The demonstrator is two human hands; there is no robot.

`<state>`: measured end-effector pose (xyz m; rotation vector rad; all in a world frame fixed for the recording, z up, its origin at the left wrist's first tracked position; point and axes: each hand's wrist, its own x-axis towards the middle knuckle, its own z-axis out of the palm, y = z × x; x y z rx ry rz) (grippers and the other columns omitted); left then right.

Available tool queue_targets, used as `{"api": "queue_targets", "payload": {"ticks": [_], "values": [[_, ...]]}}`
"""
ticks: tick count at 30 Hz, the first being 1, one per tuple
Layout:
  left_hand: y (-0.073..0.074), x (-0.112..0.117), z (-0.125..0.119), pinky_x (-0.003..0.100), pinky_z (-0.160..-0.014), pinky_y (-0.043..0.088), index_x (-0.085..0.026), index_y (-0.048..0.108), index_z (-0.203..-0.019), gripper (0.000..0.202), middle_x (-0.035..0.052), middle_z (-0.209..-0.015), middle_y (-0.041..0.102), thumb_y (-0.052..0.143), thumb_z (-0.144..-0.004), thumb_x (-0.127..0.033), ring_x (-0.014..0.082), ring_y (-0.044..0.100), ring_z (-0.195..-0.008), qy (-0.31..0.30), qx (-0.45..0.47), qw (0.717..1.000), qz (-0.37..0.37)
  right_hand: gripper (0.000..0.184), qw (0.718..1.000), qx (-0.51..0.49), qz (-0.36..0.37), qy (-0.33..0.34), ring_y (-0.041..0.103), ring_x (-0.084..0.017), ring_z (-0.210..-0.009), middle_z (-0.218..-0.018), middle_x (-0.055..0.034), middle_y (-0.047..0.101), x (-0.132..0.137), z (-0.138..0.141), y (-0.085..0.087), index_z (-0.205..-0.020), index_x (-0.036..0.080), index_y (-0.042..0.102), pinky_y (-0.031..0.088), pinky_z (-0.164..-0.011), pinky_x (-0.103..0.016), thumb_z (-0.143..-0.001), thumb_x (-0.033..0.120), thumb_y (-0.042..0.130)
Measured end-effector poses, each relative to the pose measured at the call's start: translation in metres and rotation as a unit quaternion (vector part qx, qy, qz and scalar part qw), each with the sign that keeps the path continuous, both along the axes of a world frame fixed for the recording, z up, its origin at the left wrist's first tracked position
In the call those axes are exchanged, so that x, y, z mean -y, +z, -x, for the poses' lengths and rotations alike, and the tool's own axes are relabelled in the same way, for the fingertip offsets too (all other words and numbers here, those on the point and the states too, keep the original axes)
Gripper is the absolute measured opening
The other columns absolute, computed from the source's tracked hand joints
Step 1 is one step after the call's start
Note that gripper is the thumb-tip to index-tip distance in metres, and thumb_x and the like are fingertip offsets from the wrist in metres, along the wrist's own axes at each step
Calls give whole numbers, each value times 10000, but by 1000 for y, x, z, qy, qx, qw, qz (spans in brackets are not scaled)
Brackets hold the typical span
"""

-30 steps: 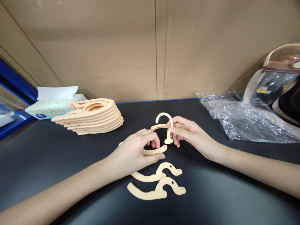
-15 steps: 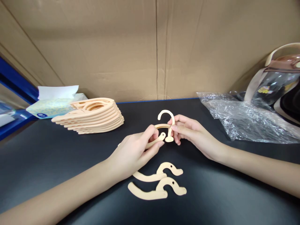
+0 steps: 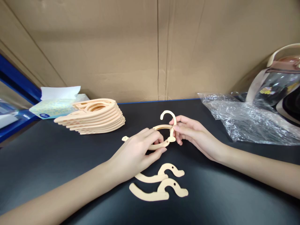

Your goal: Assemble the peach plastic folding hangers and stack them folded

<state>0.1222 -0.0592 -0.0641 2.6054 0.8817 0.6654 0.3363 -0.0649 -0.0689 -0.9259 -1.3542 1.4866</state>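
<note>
Over the middle of the dark table, my right hand [image 3: 195, 132] pinches a cream hanger hook [image 3: 174, 122] near its stem, with the curl pointing up and left. From behind the hook a curved cream band [image 3: 164, 126] runs left toward my other hand. My left hand [image 3: 137, 150] is closed on a curved hanger arm [image 3: 161, 145]; the arm's holed end meets the foot of the hook. Whether they are joined I cannot tell. Two similar S-shaped hanger pieces lie in front, a nearer one [image 3: 148, 196] and a farther one [image 3: 152, 179] partly covered by my left hand.
A stack of cream folding hangers [image 3: 103, 120] stands at the left, beside a tissue pack [image 3: 56, 107]. Crumpled clear plastic [image 3: 243, 122] lies at the right, near a strapped bottle [image 3: 269, 89]. Brown cardboard [image 3: 117, 56] rises behind the table.
My left hand has brought the arm's holed end right against the hook's foot, and its fingers have shifted along the arm. My right hand keeps its pinch.
</note>
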Motion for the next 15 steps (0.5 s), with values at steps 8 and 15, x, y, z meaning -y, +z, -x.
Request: {"api": "queue_targets", "payload": {"ticks": [8, 15], "values": [[-3, -5, -1, 306, -719, 404, -194, 591, -899, 50, -8, -870, 621, 631, -917, -218, 170, 528, -788, -16, -25, 999, -28, 112, 1000, 1, 10, -5, 529, -81, -604, -741, 26, 616, 0, 1, 0, -935, 197, 569, 441, -604, -230, -912, 298, 610], [22, 2, 6, 342, -773, 446, -207, 577, -1053, 140, 22, -996, 625, 547, -964, -311, 192, 564, -877, -4, -42, 997, -63, 109, 1000, 5, 4, -5, 535, -95, -621, -742, 24, 607, 1, -1, 1, -926, 202, 565, 441, -606, -240, -906, 297, 613]]}}
